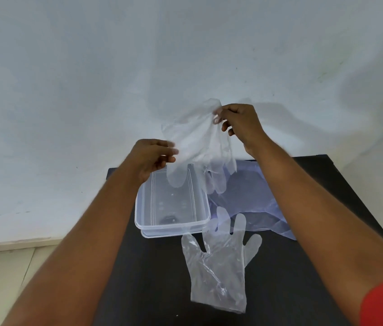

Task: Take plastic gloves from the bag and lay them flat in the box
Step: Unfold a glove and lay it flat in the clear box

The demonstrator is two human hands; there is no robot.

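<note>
A clear plastic glove point(197, 140) hangs in the air above the far end of the box, fingers pointing down. My right hand point(239, 125) pinches its cuff at the top. My left hand point(152, 156) grips its left edge lower down. Below them a clear plastic box point(143, 222) stands on the black table with nothing visible lying in it. A second clear glove point(218, 267) lies flat on the table just in front of the box. The pale bluish plastic bag point(256, 203) lies crumpled to the right of the box, partly hidden by my right forearm.
The small black table point(152, 290) stands against a white wall point(185, 55). Its left edge runs close to the box. Pale floor tiles point(2, 278) show at the lower left, beyond the table edge.
</note>
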